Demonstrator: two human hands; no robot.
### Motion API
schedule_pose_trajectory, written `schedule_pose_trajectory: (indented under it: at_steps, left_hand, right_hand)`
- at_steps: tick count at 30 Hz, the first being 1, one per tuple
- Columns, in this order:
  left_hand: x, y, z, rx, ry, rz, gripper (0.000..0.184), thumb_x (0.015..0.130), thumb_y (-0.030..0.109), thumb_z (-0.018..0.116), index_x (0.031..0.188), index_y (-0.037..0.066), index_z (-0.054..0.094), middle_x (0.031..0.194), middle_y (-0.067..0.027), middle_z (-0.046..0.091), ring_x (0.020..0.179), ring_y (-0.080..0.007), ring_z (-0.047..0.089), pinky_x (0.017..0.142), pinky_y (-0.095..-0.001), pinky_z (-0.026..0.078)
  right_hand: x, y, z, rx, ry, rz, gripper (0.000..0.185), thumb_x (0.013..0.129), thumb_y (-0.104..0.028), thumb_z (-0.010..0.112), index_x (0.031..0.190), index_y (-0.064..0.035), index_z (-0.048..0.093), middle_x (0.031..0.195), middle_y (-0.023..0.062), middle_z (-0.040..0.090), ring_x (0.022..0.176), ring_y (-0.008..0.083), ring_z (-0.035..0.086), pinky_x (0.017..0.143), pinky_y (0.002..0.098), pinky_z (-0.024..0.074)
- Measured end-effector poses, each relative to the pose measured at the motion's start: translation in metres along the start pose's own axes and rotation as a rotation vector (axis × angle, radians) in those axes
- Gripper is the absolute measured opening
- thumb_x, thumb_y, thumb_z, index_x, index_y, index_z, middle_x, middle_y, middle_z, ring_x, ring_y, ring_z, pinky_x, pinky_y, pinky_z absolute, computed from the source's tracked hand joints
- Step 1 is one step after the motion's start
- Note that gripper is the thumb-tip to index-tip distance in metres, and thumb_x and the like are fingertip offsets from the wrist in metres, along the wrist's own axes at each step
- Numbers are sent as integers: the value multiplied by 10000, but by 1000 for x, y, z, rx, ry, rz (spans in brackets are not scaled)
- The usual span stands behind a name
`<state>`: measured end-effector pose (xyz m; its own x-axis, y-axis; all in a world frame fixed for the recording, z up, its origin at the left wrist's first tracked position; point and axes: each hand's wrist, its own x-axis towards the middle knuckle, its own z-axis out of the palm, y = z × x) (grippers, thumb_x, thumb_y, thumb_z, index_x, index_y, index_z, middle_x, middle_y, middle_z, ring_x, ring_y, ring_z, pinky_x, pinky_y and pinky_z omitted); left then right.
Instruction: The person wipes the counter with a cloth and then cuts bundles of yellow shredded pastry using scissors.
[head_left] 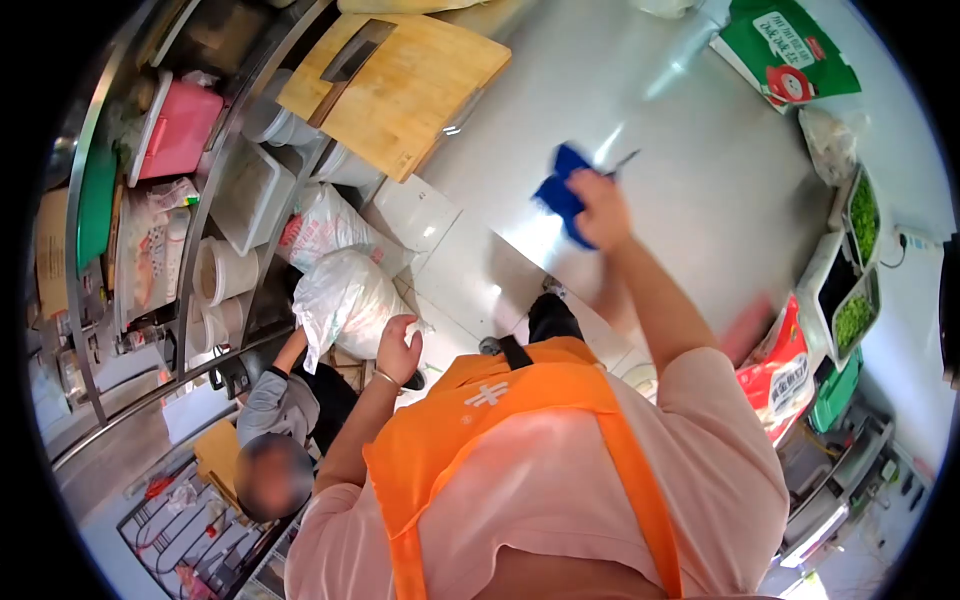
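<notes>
Over the steel worktop [690,175], a blue cloth [562,197] is gripped in the right hand [600,208], bunched under the fingers, one corner fanned out towards the worktop's near edge. Whether the cloth is pressed flat on the steel or held a little above it cannot be told fairly from this angle. Well apart from it, the left hand [399,352] is carried low and empty, fingers loosely parted, a bracelet [386,376] worn at the wrist. Just beside that hand, a bulging white plastic bag [345,300] is seen, and behind the bag a co-worker's arm [291,350] is stretched out, a grey sleeve [262,405] worn above it.

Across on the left, a wooden board [410,85] is laid at the worktop's end, and a metal rack [205,195] is packed with tubs, a pink container [182,128] among them. Over to the right, the far side is lined: a green printed package [830,68] is set in the corner, a clear plastic bag [832,145] is placed near it, and chopped greens [864,218] are held in trays along the wall. Nearer, a red package [785,372] is propped below the trays. An orange apron [480,410] is worn over a pink shirt [560,475].
</notes>
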<state>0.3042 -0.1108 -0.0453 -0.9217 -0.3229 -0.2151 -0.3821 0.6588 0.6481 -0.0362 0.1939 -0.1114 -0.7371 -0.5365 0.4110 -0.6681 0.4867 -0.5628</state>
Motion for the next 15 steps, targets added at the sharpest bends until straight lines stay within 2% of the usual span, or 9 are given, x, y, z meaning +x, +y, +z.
schedule_pose_trajectory:
  at_steps: [3, 4, 6, 8, 9, 12, 13, 14, 15]
  left_hand:
    - [-28, -14, -6, -52, -8, 28, 242, 810, 58, 587, 1047, 14, 573, 1046, -179, 581, 934, -338, 569, 768, -379, 483]
    - [-40, -20, -9, -30, -9, 36, 234, 832, 61, 582, 1062, 18, 571, 1062, -166, 574, 947, -316, 574, 763, -364, 497]
    - [-68, -36, -15, -28, 21, 59, 226, 859, 61, 574, 1081, 21, 573, 1075, -148, 570, 956, -291, 580, 754, -339, 511]
    - [-95, -67, -15, -92, 78, 67, 217, 822, 49, 578, 1035, 7, 590, 1031, -170, 584, 929, -318, 573, 740, -375, 487]
    - [-109, -85, -14, -116, 89, 35, 215, 827, 55, 581, 1037, 7, 594, 1023, -169, 586, 919, -311, 578, 732, -372, 489]
    - [-136, -142, -7, -101, 29, -65, 224, 840, 74, 590, 1054, 10, 602, 1006, -168, 598, 877, -299, 600, 709, -368, 503]
    - [-136, -157, -6, -61, -1, -46, 214, 841, 86, 595, 1041, 11, 608, 967, -165, 610, 845, -297, 612, 698, -374, 511]
    - [-135, -178, 2, -24, -2, -22, 215, 840, 114, 604, 1030, 15, 616, 949, -159, 619, 840, -291, 615, 687, -378, 516]
    - [-130, -187, 7, -30, -29, -43, 221, 838, 125, 605, 1028, 12, 619, 946, -162, 621, 841, -288, 616, 695, -375, 516]
  right_hand:
    - [-33, -98, 38, 186, -115, -126, 337, 635, 4, 525, 931, -75, 666, 1066, 95, 650, 1054, 319, 570, 927, 456, 419]
    - [-43, -130, 38, 232, -150, -179, 293, 649, -14, 543, 898, -108, 664, 1000, 79, 651, 1005, 297, 588, 877, 431, 451]
    - [-97, -164, 73, 359, -416, 2, 263, 672, -21, 551, 872, -154, 658, 933, 68, 638, 954, 277, 602, 818, 401, 480]
    - [-119, -205, 56, 374, -377, -41, 278, 692, 47, 541, 910, -100, 633, 971, 83, 637, 931, 296, 599, 843, 378, 490]
    - [-124, -216, 45, 391, -316, -1, 288, 699, 59, 530, 910, -109, 628, 946, 80, 633, 917, 309, 601, 826, 368, 497]
    - [-129, -226, -19, 425, -331, 469, 338, 703, 17, 507, 984, -109, 645, 972, 109, 641, 923, 293, 614, 828, 352, 500]
    - [-136, -216, -37, 376, -227, 442, 369, 705, -8, 500, 1029, -106, 648, 978, 111, 653, 908, 261, 627, 811, 347, 507]
    - [-130, -233, -78, 349, -217, 674, 375, 716, -12, 492, 1045, -106, 647, 938, 93, 662, 850, 216, 632, 765, 325, 515]
    - [-141, -216, -94, 478, -180, 785, 378, 728, -22, 488, 1057, -113, 649, 912, 75, 663, 805, 176, 622, 735, 298, 514]
